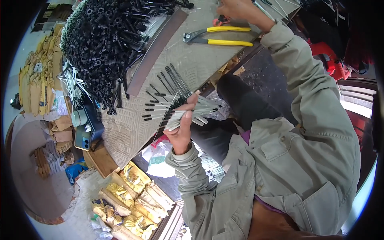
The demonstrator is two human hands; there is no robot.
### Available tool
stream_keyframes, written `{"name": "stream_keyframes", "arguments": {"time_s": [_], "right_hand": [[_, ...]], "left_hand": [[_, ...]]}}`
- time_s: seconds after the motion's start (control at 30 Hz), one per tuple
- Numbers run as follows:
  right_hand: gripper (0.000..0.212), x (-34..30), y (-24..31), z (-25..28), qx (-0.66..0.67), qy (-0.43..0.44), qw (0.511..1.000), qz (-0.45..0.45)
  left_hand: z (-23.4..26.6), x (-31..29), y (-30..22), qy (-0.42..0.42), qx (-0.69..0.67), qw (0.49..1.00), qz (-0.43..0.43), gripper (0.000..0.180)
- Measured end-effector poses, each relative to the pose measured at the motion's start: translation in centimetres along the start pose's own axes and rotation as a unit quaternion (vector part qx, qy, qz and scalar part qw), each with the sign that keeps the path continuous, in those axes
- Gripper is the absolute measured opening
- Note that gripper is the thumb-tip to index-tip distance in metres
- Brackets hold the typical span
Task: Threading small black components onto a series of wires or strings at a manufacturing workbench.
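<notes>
Head view: left hand raised over the counter edge, fingers closed around a fanned bundle of white rods with black tips. Loose black-tipped rods lying on the counter just beyond the bundle. Right hand far across the counter at the top edge, fingers hidden, grip impossible to tell. Yellow-handled pliers flat on the counter just below that hand. Big heap of black parts left of the pliers. Phone off the counter's left edge, below the heap.
</notes>
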State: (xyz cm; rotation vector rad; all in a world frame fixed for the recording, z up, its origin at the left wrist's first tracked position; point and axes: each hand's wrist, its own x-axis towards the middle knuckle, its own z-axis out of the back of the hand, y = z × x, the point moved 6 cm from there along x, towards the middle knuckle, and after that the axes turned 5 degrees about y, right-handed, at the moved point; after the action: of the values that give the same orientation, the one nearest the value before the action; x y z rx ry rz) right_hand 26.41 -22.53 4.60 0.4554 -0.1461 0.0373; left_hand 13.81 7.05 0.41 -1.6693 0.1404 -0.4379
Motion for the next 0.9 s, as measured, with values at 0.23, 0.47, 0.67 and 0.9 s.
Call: {"name": "stream_keyframes", "arguments": {"time_s": [0.23, 0.47, 0.67, 0.9], "right_hand": [[0.039, 0.0, -0.2, 1.3, 0.380, -0.094, 0.918, -0.067], [0.014, -5.4, 9.7, 1.0, 0.487, 0.188, 0.801, 0.292], [0.013, -6.5, 14.6, -0.6, 0.303, 0.050, 0.859, 0.409], [0.019, -6.5, 15.6, -1.5, 0.346, 0.074, 0.842, 0.408]], "left_hand": [[0.3, -0.7, 0.7, 0.008, 0.026, 1.000, -0.008, 0.022], [1.1, -1.2, 1.0, 0.016, 0.012, 1.000, -0.019, 0.021], [2.4, -1.6, 0.8, -0.079, 0.134, 0.988, -0.019, 0.023], [2.0, -2.1, 0.5, -0.084, 0.107, 0.990, -0.024, 0.024]]}}
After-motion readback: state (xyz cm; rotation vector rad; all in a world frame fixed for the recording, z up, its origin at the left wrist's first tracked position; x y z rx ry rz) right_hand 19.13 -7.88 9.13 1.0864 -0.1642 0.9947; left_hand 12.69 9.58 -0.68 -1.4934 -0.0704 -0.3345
